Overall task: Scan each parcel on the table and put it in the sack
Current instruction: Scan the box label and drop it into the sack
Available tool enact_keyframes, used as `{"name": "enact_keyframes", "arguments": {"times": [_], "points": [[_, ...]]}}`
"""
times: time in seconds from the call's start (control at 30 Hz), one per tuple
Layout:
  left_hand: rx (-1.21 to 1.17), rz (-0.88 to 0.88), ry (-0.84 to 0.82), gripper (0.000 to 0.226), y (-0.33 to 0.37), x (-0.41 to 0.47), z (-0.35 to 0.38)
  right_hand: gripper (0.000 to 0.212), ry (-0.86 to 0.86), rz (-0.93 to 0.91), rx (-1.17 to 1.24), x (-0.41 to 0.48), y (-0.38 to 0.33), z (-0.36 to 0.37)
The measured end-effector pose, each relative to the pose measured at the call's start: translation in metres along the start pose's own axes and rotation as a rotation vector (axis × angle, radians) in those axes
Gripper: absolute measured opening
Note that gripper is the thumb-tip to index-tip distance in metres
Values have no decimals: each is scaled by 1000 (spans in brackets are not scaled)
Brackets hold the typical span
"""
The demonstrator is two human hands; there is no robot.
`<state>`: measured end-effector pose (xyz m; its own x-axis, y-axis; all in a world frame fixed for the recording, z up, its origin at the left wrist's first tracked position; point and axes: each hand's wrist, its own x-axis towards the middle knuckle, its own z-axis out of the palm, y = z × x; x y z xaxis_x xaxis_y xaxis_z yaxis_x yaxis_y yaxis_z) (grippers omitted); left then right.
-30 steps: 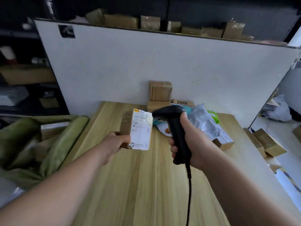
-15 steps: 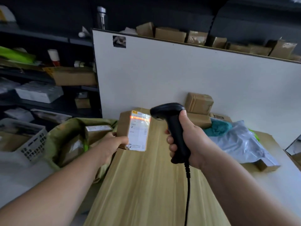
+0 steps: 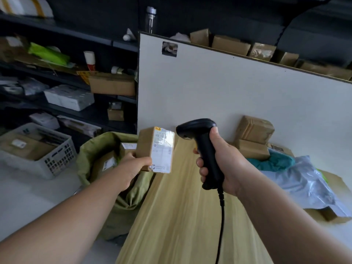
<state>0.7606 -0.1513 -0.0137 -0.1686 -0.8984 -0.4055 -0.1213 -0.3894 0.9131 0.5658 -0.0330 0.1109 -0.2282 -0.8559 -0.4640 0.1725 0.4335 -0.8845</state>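
Cardboard parcel (image 3: 155, 149), gripped at its lower end by the left hand (image 3: 133, 166), is drifting closer to the sack (image 3: 95, 149), now hanging at its rim. The red scan line is no longer showing on its label (likely read), and the right hand (image 3: 222, 164) is still gripping the scanner (image 3: 202, 147) farther from the sack.

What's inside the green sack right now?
At least two labelled brown boxes show inside the sack. Anything deeper is hidden by its folds, the left hand and the held parcel.

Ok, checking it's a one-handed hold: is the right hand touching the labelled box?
Apart. Head view shows table between the right hand, holding the scanner, and the box in the left hand.
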Motion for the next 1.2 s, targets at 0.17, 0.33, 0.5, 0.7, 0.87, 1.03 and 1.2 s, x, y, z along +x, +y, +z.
{"name": "enact_keyframes", "arguments": {"times": [0.17,0.33,0.5,0.7,0.87,1.03,1.2], "points": [[197,36,343,54,-8,4,-45,78,-56,43,-20,18,9,29],[520,-55,637,87,-24,23,-91,77,-88,87,-71,40,20,56],[689,-80,721,88,-38,55,-111,78,-97,150,-111,65,33,71],[758,-138,690,85,-49,101,-115,78,-63,219,-134,98,48,74],[707,-183,513,77,-64,129,-116,77,-39,247,-129,116,58,67],[769,-100,427,58,-68,124,-104,78,-23,241,-133,118,63,51],[941,45,351,54,-48,109,-64,77,22,212,-147,104,61,16]]}}
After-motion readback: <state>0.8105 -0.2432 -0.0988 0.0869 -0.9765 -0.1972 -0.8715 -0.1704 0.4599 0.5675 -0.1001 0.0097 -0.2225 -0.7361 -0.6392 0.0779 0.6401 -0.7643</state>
